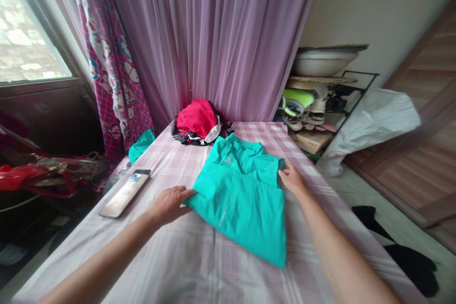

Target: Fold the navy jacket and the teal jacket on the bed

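Note:
A teal short-sleeved shirt (pixel 242 194) lies partly folded on the plaid bedsheet, its collar pointing away from me and a small pale logo on its chest. At its left edge, my left hand (pixel 174 202) pinches the fabric between thumb and fingers. Across from it, my right hand (pixel 291 178) grips the edge of the sleeve on the right side. The shirt's lower right corner comes to a point toward me. Left of my left hand, a phone (pixel 124 194) rests face down.
A pile of red and black clothes (pixel 199 121) sits at the far end of the plaid sheet (pixel 171 251). Purple curtains (pixel 213 33) hang behind it. On the right stand a shoe rack (pixel 309 137), a basin (pixel 324 61) and a white plastic bag (pixel 377 114).

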Demonstrator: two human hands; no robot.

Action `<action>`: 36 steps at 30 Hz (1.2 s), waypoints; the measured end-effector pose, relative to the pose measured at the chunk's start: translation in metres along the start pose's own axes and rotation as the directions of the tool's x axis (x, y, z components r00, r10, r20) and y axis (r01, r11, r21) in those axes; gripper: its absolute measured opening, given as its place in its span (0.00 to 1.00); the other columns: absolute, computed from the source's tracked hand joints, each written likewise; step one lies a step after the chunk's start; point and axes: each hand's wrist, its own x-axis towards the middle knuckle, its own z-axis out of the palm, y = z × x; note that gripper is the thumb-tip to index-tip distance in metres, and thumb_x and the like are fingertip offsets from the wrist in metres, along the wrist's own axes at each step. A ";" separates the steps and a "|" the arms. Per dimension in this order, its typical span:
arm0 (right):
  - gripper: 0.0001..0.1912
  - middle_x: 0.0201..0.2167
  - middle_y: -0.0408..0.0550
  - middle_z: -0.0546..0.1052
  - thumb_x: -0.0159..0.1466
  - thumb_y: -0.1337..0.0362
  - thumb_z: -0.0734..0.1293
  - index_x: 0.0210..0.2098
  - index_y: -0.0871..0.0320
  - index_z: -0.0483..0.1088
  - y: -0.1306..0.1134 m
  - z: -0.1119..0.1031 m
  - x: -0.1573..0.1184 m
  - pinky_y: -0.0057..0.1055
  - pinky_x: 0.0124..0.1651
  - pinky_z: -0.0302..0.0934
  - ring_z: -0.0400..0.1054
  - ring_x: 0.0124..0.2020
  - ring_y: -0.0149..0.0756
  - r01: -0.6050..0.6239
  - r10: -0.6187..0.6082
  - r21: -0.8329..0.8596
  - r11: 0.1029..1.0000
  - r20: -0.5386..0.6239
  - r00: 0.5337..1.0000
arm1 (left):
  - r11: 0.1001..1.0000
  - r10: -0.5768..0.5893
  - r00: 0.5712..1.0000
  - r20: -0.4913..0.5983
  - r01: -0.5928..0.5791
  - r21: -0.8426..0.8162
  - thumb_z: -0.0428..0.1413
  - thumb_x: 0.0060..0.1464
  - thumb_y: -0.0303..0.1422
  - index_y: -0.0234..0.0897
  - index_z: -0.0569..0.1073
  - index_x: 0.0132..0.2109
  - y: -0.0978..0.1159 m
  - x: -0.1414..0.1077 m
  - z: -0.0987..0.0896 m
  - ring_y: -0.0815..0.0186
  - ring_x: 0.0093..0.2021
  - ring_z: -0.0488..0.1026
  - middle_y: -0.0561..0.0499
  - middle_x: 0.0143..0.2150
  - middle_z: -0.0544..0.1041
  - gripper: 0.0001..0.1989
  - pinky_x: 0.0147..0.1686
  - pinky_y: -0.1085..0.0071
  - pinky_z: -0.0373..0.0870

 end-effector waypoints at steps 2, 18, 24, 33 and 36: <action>0.27 0.54 0.55 0.77 0.63 0.59 0.62 0.62 0.57 0.64 0.005 -0.006 -0.018 0.38 0.55 0.66 0.72 0.53 0.43 0.076 -0.075 0.027 0.997 -0.051 0.996 | 0.999 0.032 0.999 -0.036 -0.031 0.024 0.61 0.54 0.40 0.49 0.68 0.62 -0.001 0.002 0.000 0.54 0.50 0.76 0.42 0.55 0.74 0.28 0.49 0.61 0.73; 0.20 0.52 0.50 0.79 0.69 0.52 0.58 0.49 0.48 0.78 0.030 -0.017 -0.143 0.48 0.61 0.65 0.73 0.55 0.44 0.633 -0.652 0.188 0.751 0.057 0.756 | 0.923 0.342 0.936 -0.087 -0.352 -0.158 0.52 0.62 0.34 0.46 0.67 0.61 -0.020 0.012 0.005 0.60 0.58 0.73 0.45 0.59 0.76 0.20 0.64 0.57 0.61; 0.45 0.69 0.59 0.61 0.59 0.40 0.68 0.69 0.54 0.59 0.051 -0.020 -0.176 0.50 0.64 0.61 0.58 0.67 0.52 0.742 -0.751 0.144 0.655 0.230 0.618 | 0.940 0.233 0.971 -0.060 -0.241 -0.241 0.49 0.62 0.39 0.42 0.67 0.55 -0.014 0.016 0.000 0.59 0.48 0.77 0.45 0.48 0.79 0.16 0.52 0.64 0.70; 0.35 0.64 0.55 0.68 0.64 0.66 0.63 0.70 0.52 0.53 0.047 -0.007 -0.178 0.51 0.67 0.57 0.60 0.67 0.46 0.852 -0.852 -0.034 0.523 -0.025 0.522 | 0.884 0.021 1.000 -0.007 -0.022 -0.468 0.56 0.54 0.46 0.42 0.69 0.45 -0.009 0.027 -0.018 0.63 0.37 0.75 0.53 0.35 0.78 0.16 0.39 0.69 0.70; 0.28 0.59 0.55 0.74 0.67 0.62 0.61 0.66 0.54 0.60 0.042 -0.010 -0.169 0.51 0.64 0.61 0.67 0.61 0.46 0.850 -0.844 0.017 0.527 -0.104 0.526 | 0.791 0.003 0.998 -0.064 -0.042 -0.610 0.56 0.53 0.52 0.40 0.71 0.42 -0.008 0.027 -0.026 0.64 0.37 0.74 0.53 0.35 0.77 0.20 0.41 0.70 0.71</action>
